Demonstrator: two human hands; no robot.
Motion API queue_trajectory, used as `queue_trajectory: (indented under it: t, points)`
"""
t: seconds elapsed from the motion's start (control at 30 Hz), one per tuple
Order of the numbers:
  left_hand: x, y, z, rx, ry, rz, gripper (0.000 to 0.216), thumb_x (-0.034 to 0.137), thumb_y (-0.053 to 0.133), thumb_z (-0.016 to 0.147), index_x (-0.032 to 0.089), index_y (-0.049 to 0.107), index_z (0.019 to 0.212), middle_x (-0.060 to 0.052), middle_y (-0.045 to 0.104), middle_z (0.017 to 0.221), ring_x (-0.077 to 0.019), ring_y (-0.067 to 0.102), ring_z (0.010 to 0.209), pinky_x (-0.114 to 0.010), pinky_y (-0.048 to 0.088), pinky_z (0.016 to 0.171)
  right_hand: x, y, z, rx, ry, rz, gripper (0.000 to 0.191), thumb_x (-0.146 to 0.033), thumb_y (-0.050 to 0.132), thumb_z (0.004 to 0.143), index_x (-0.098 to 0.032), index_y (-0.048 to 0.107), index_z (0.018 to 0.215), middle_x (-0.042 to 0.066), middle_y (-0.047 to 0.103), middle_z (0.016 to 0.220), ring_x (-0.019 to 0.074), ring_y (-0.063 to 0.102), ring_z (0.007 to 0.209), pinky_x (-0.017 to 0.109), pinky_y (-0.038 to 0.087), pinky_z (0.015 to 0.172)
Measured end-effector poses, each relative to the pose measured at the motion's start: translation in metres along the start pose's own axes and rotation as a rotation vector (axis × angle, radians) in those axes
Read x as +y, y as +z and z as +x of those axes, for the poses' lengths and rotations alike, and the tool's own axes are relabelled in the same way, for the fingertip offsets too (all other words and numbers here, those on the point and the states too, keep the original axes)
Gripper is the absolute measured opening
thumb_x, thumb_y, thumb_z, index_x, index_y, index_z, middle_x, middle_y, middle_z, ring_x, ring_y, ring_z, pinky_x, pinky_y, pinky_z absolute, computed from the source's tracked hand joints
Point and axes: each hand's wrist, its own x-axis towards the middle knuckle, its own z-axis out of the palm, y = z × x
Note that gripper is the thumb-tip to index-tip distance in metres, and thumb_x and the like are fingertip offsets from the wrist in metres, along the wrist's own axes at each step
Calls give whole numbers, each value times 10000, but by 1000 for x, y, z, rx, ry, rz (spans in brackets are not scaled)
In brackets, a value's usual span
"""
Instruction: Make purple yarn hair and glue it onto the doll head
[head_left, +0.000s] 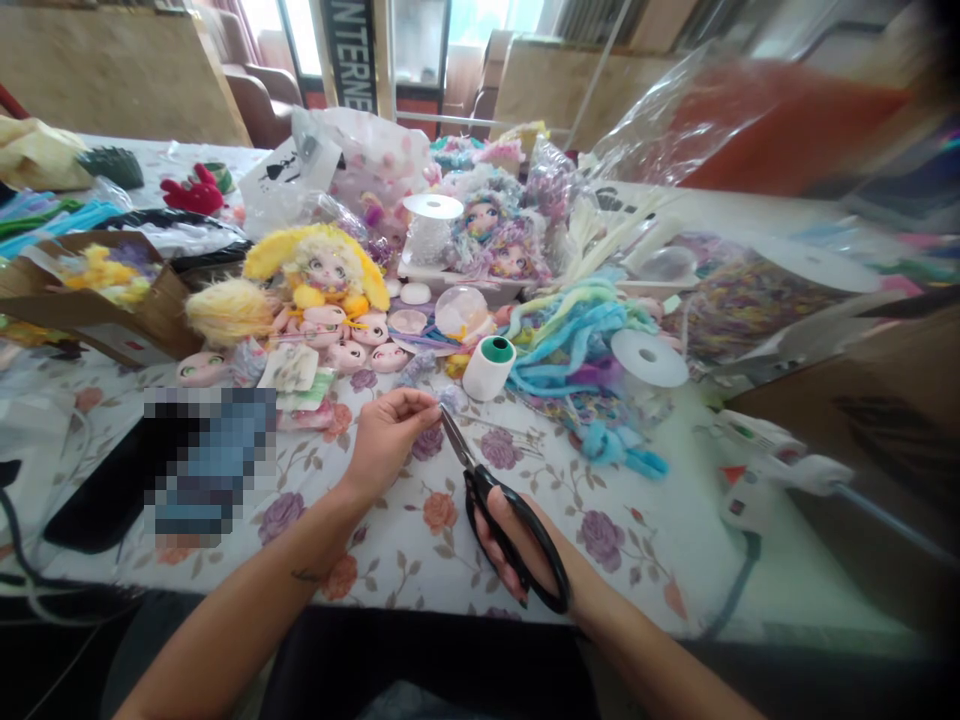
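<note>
My right hand (501,545) is wrapped around the black handles of a pair of scissors (470,468), whose blades point away and to the left, apparently closed together. Their tips reach the fingertips of my left hand (388,430), which are pinched together over the flowered cloth (442,560). Whatever sits in that pinch is too small to make out. Just beyond the scissor tips stands a white cone of thread (486,378) with a green top. A small lilac tuft of yarn (424,370) lies behind my left fingers.
Doll face pieces (346,355) and a yellow-eared doll (319,270) crowd the back left. Blue-green yarn (577,330) and a white reel (649,358) lie right of the thread. A glue gun (757,455) rests at right; a dark phone-like slab (97,500) lies left.
</note>
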Motion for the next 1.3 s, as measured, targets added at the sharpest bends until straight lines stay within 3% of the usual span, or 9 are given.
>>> queue_trajectory:
  t: [0.8, 1.3]
  points:
    - [2, 0, 0, -29, 64, 33, 94, 231, 757, 717, 163, 692, 718, -11, 692, 682, -128, 646, 652, -241, 530, 655, 10, -14, 4, -72, -94, 14, 658, -875, 479, 699, -222, 419, 655, -89, 395, 391, 70, 368, 293, 211, 338, 340]
    - [10, 0, -3, -8, 129, 64, 61, 208, 750, 707, 179, 697, 696, -8, 693, 657, -139, 650, 628, -247, 526, 625, 6, -12, 2, -72, -72, 7, 636, -859, 500, 697, -226, 438, 700, -108, 358, 344, 76, 335, 278, 216, 323, 358]
